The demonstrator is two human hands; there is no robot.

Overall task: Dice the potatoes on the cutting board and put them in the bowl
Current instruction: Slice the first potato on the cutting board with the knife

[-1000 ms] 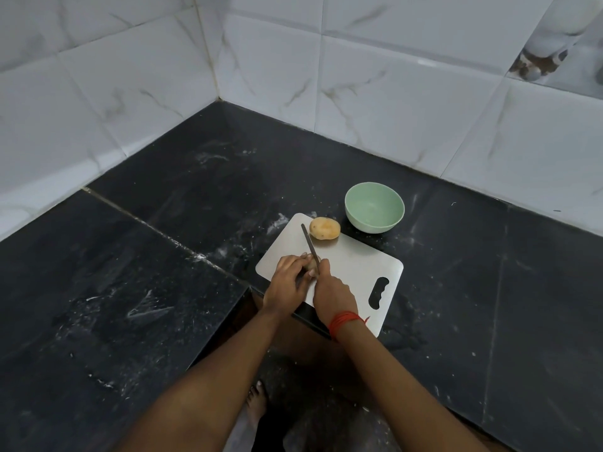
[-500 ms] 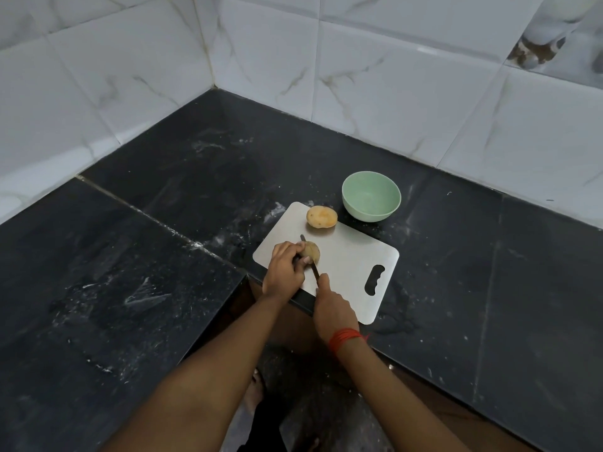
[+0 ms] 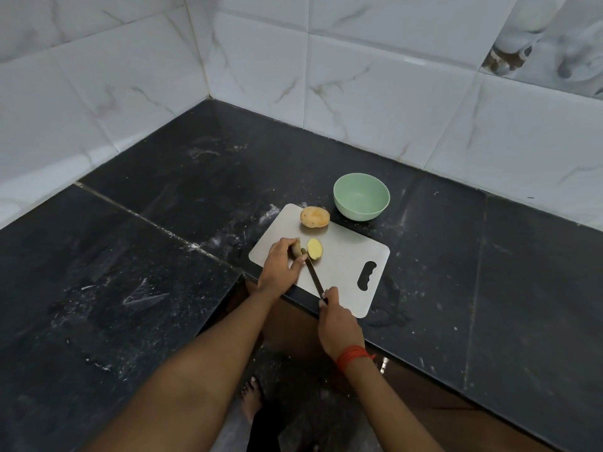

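Nearest, a bare foot (image 3: 251, 399) is seen on the floor below the near edge of the counter (image 3: 163, 256). A red thread (image 3: 354, 355) is worn round the right wrist. The knife (image 3: 313, 276) is gripped by the right hand (image 3: 339, 324), whose fingers are curled round the handle just over the near edge of the board (image 3: 346, 265). The handle itself is hidden in the fist. The blade is pointed away and to the left across the board, and its tip is lost beside the left fingers.

The board is laid at the near edge of the counter, with its handle slot turned to the right. By the board's left edge the held half (image 3: 296, 247) is pinned down by the left hand (image 3: 280, 262), with fingers curled over it, so that little of it is shown. Just right of the blade tip the free half (image 3: 315, 248) is laid on the board, pale cut face up, apart from the hand.

Farther off, at the board's far corner, the whole potato (image 3: 315, 217) is set, uncut. Past that corner the green bowl (image 3: 361, 197) is stood on the counter, just off the board; nothing is seen in it. Beyond, the counter is closed in by white marbled tiles (image 3: 359, 76) that meet in a corner.
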